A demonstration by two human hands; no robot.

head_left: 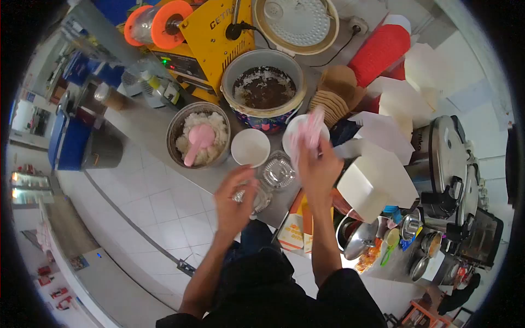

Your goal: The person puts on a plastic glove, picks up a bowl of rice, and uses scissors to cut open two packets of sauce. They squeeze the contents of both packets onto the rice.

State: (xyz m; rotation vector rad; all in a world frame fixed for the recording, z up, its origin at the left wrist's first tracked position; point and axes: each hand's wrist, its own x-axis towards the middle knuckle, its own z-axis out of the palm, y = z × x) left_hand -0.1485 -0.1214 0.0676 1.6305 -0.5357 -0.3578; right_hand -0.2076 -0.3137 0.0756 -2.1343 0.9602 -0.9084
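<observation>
Fingers of my left hand [234, 201] look loosely curled by clear plastic dishes [279, 170] on the table [209, 178]; blur keeps me from telling whether they grip anything. With the right hand [319, 170] I have the fingers pinched on pink-striped plastic [310, 131], which hangs in front of 1 of 2 white bowls [250, 147]. Left of them I see a metal pot [171, 143] of rice [214, 130] holding a pink scoop [200, 138]. Farther off stands an open cooker [256, 121], and behind it a yellow machine [206, 34].
</observation>
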